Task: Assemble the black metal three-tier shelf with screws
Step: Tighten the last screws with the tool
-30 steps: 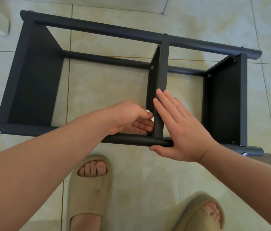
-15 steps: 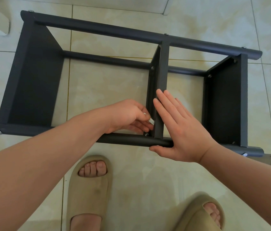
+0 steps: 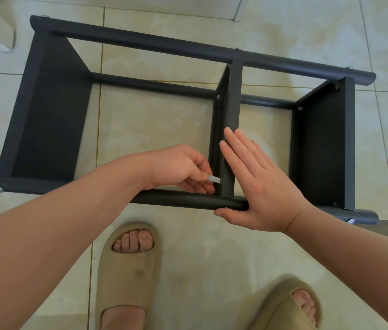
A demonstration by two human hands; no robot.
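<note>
One black metal shelf [image 3: 164, 47] with three panels [image 3: 50, 110] [image 3: 233, 96] [image 3: 321, 148] and three visible tubes [image 3: 152, 84]; one left hand [image 3: 176, 167], one right hand [image 3: 259, 186]; one small silvery tool [image 3: 214, 179]; two beige slippers [image 3: 128, 277] [image 3: 283, 306].

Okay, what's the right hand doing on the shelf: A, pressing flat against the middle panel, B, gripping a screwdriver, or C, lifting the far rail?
A: the right hand lies with straight fingers against the middle panel, while the left hand pinches a small silver tool.

shelf [image 3: 52, 110] lying on floor [image 3: 212, 270] | left hand [image 3: 178, 167] left of middle panel [image 3: 232, 110] | right hand [image 3: 257, 184] right of it
</note>
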